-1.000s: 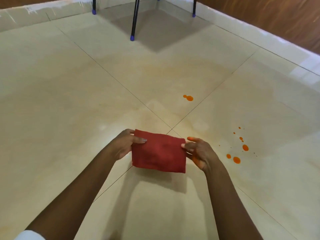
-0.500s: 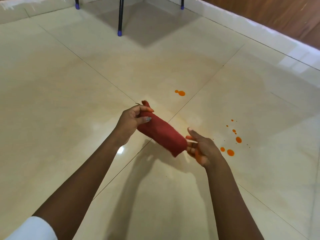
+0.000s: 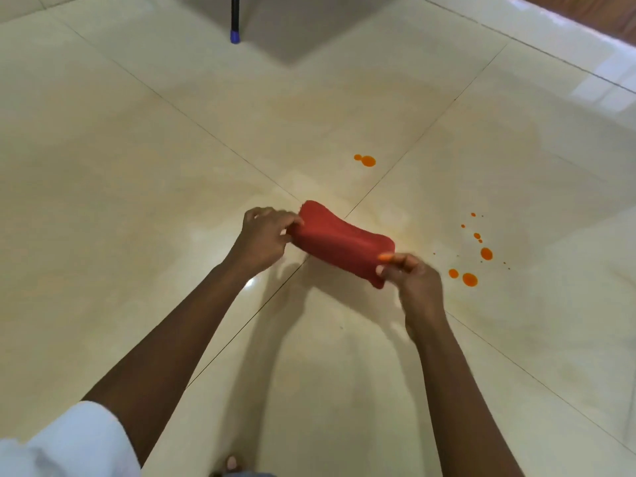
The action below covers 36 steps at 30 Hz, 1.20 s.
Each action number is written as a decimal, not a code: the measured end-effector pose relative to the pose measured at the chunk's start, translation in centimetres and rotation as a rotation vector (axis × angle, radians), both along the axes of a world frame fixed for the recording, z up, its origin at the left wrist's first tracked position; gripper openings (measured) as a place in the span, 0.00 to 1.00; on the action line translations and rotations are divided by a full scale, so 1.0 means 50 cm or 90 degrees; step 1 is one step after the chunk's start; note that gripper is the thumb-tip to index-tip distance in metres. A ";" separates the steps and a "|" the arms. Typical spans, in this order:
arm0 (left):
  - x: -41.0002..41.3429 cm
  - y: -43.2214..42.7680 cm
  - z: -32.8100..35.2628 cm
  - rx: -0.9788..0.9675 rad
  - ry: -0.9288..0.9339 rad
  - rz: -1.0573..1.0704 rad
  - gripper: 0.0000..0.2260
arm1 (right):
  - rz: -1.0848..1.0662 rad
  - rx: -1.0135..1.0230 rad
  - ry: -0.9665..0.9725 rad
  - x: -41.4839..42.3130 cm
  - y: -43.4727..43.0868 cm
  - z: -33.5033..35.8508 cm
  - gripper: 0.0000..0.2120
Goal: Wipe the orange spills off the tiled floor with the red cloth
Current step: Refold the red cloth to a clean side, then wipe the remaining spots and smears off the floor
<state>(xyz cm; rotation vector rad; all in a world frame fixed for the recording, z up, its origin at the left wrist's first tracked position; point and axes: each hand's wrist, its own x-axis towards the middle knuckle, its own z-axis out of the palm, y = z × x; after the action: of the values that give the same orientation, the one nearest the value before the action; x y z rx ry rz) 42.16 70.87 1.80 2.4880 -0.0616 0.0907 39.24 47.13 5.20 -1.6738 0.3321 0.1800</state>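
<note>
I hold the folded red cloth [image 3: 340, 244] in the air above the cream tiled floor [image 3: 137, 166], stretched slantwise between both hands. My left hand [image 3: 263, 241] pinches its upper left end. My right hand [image 3: 411, 277] pinches its lower right end, and its fingertips are stained orange. A pair of orange spill drops [image 3: 366, 160] lies on the tile beyond the cloth. A scatter of several orange drops [image 3: 469, 278] lies on the tile just right of my right hand.
A black furniture leg with a blue foot [image 3: 235, 32] stands at the far top, with its shadow beside it. A raised tiled edge and a wooden wall [image 3: 585, 15] run along the top right. A toe [image 3: 231, 463] shows at the bottom edge.
The cloth went from a flat rectangle held square to a narrower, slanted fold. My left hand rose and my right hand took hold of the lower end again. The view tilted downward.
</note>
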 end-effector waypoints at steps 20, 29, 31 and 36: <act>-0.188 0.077 -0.232 0.258 0.278 -0.063 0.65 | 0.590 -0.765 -0.286 0.086 0.186 -0.289 0.23; -0.193 0.068 -0.235 0.281 0.302 -0.053 0.60 | 0.434 -0.710 -0.222 -0.038 0.199 -0.284 0.24; -0.191 0.073 -0.234 0.285 0.295 -0.046 0.60 | 0.569 -0.729 -0.296 0.076 0.246 -0.287 0.23; -0.189 0.074 -0.217 0.252 0.320 -0.060 0.60 | 0.463 -0.778 -0.096 0.278 0.126 -0.279 0.24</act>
<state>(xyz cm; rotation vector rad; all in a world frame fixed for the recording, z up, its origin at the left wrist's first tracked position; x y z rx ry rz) 32.72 74.56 -9.05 2.8149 0.0182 -0.6408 53.15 53.41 -8.77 -2.9524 -0.4113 0.4372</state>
